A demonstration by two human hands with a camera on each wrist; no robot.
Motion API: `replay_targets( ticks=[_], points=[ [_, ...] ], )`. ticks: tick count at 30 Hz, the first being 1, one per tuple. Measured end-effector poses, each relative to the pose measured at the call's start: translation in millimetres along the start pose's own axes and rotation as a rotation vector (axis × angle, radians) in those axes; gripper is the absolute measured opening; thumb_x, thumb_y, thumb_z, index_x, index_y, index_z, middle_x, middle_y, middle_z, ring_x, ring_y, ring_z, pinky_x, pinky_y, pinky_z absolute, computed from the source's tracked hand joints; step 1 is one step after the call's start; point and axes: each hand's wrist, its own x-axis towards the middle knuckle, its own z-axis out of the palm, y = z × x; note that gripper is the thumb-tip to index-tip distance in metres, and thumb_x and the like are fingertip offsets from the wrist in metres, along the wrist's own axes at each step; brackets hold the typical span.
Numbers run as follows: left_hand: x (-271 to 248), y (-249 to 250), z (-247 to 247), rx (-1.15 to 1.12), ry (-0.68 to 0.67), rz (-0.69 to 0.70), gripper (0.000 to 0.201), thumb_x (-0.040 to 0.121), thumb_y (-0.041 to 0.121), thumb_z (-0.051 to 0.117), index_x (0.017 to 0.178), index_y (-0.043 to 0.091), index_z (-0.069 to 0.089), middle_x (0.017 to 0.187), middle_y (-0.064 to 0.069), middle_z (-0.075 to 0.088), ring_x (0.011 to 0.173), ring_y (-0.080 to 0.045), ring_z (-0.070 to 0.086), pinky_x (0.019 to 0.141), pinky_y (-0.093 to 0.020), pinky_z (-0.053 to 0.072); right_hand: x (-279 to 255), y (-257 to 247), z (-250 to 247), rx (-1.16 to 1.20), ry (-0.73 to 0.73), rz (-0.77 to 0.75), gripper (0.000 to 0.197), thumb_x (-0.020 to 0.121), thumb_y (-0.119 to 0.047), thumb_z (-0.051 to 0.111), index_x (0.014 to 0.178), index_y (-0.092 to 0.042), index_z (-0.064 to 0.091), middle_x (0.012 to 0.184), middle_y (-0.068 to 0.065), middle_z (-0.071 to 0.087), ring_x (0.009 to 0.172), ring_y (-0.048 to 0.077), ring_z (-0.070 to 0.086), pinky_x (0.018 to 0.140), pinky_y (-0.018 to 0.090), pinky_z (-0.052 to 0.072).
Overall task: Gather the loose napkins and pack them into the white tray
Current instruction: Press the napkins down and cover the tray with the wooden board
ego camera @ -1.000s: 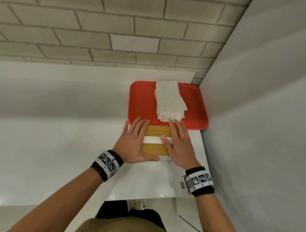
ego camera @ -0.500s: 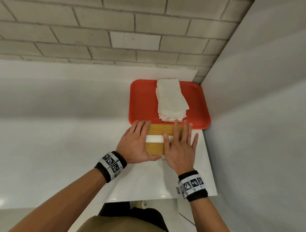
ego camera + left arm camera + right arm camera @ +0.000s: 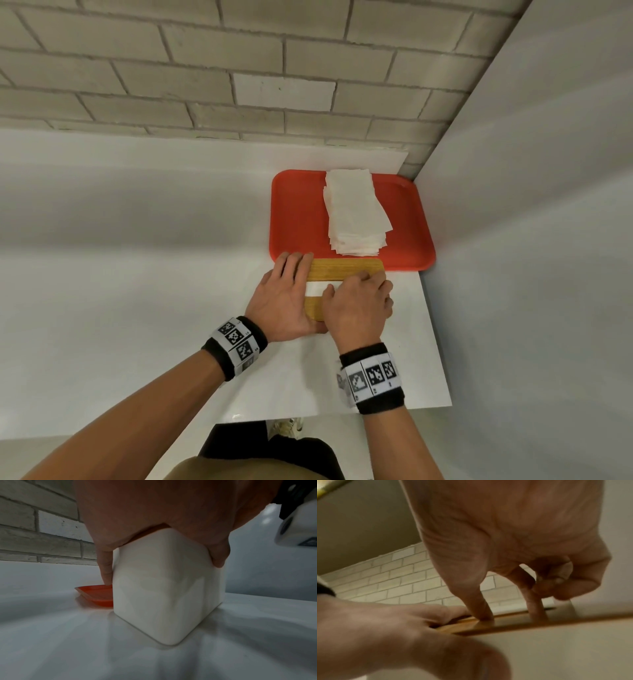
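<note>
We held a white box (image 3: 164, 585) with a slotted bamboo lid (image 3: 342, 268) on the white table (image 3: 137, 325), both of our hands on it. Our left hand (image 3: 284, 301) lay over the lid's left end, palm on top, fingers (image 3: 294, 263) straight and pointing toward twelve o'clock; in the left wrist view one finger (image 3: 105, 568) ran down the box's side wall and the thumb (image 3: 218, 555) pressed its other face, so that hand clasped the box. Our right hand (image 3: 359, 301) sat over the lid's right end with its fingers curled; the right wrist view showed the thumb and one finger (image 3: 534, 601) pressing down on the lid by the slot, the rest folded into the palm, gripping nothing that we could make out. White showed through the slot (image 3: 320, 289) between our hands.

At twelve o'clock from the box, just beyond its far edge, lay a red tray (image 3: 298, 212). The napkins (image 3: 354, 212) sat on it in a slightly fanned stack, right of its centre. A brick wall (image 3: 239, 68) ran behind the table.
</note>
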Motion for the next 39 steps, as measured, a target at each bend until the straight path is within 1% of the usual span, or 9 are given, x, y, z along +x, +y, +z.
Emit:
replay_targets(
  ticks=[5, 10, 16, 20, 25, 27, 29, 32, 39],
  points=[
    [0.1, 0.1, 1.1, 0.008, 0.017, -0.002, 0.141, 0.061, 0.097, 0.060, 0.165, 0.008, 0.024, 0.158, -0.008, 0.037, 0.151, -0.033, 0.031, 0.109, -0.053, 0.051, 8.9, 0.0, 14.2, 0.209, 0.047, 0.138, 0.052, 0.088, -0.048, 0.070, 0.120, -0.007, 0.063, 0.123, 0.012, 0.070, 0.123, 0.036, 0.060, 0.103, 0.054, 0.049],
    [-0.4, 1.2, -1.4, 0.015, 0.013, 0.005, 0.143, 0.059, 0.098, 0.060, 0.164, 0.007, 0.026, 0.157, -0.009, 0.038, 0.150, -0.033, 0.032, 0.109, -0.052, 0.051, 13.1, 1.0, 19.7, 0.228, 0.088, 0.175, 0.032, 0.093, -0.044, 0.071, 0.107, -0.016, 0.070, 0.111, 0.004, 0.074, 0.119, 0.031, 0.062, 0.100, 0.051, 0.048],
    [-0.9, 1.1, -2.4, 0.011, 0.008, 0.005, 0.142, 0.060, 0.100, 0.057, 0.163, 0.007, 0.027, 0.156, -0.009, 0.039, 0.149, -0.033, 0.034, 0.107, -0.053, 0.052, 5.5, -0.8, 27.2, 0.323, 0.199, 0.178, 0.014, 0.091, -0.033, 0.076, 0.093, -0.022, 0.067, 0.087, -0.004, 0.068, 0.107, 0.029, 0.062, 0.093, 0.048, 0.045],
    [-1.1, 1.0, -3.1, 0.018, 0.009, 0.007, 0.142, 0.060, 0.101, 0.056, 0.162, 0.007, 0.028, 0.155, -0.009, 0.039, 0.148, -0.033, 0.034, 0.106, -0.052, 0.053, 2.8, 1.9, 28.3, 0.397, 0.227, 0.162, 0.015, 0.091, -0.029, 0.074, 0.087, -0.027, 0.060, 0.077, -0.008, 0.059, 0.102, 0.027, 0.060, 0.092, 0.049, 0.045],
    [-1.0, -0.1, -2.8, 0.010, 0.003, 0.016, 0.140, 0.061, 0.100, 0.052, 0.162, 0.005, 0.028, 0.155, -0.010, 0.039, 0.148, -0.033, 0.034, 0.104, -0.054, 0.054, -0.5, -2.1, 30.8, 0.390, 0.252, 0.138, 0.014, 0.087, -0.031, 0.071, 0.082, -0.025, 0.060, 0.080, -0.006, 0.062, 0.100, 0.027, 0.058, 0.090, 0.048, 0.040],
    [-1.2, 0.4, -3.2, 0.014, -0.009, 0.011, 0.139, 0.063, 0.100, 0.051, 0.163, 0.006, 0.027, 0.155, -0.010, 0.039, 0.149, -0.032, 0.033, 0.106, -0.052, 0.053, -0.4, -4.0, 31.4, 0.386, 0.261, 0.142, 0.012, 0.085, -0.033, 0.069, 0.086, -0.024, 0.062, 0.085, -0.005, 0.065, 0.099, 0.028, 0.059, 0.090, 0.048, 0.041],
    [-1.5, 0.4, -3.1, 0.015, -0.003, 0.008, 0.133, 0.067, 0.095, 0.050, 0.163, 0.007, 0.027, 0.156, -0.009, 0.038, 0.149, -0.032, 0.032, 0.107, -0.053, 0.052, 0.3, -8.7, 32.9, 0.345, 0.283, 0.153, 0.020, 0.083, -0.038, 0.068, 0.092, -0.020, 0.064, 0.092, -0.002, 0.068, 0.098, 0.028, 0.060, 0.089, 0.049, 0.041],
    [-1.6, 0.6, -2.4, 0.013, 0.000, 0.008, 0.123, 0.072, 0.086, 0.051, 0.163, 0.007, 0.027, 0.156, -0.010, 0.038, 0.149, -0.032, 0.032, 0.106, -0.053, 0.051, 1.3, -11.9, 39.5, 0.251, 0.288, 0.173, 0.022, 0.085, -0.035, 0.068, 0.096, -0.016, 0.065, 0.095, 0.001, 0.069, 0.099, 0.030, 0.061, 0.088, 0.050, 0.039],
    [-1.0, 0.0, -1.4, 0.007, 0.011, 0.014, 0.122, 0.071, 0.086, 0.052, 0.162, 0.007, 0.028, 0.156, -0.010, 0.039, 0.149, -0.033, 0.033, 0.106, -0.053, 0.052, 2.2, -9.6, 43.9, 0.180, 0.290, 0.159, 0.022, 0.090, -0.033, 0.068, 0.098, -0.012, 0.067, 0.098, 0.006, 0.071, 0.104, 0.034, 0.061, 0.089, 0.052, 0.041]
  ],
)
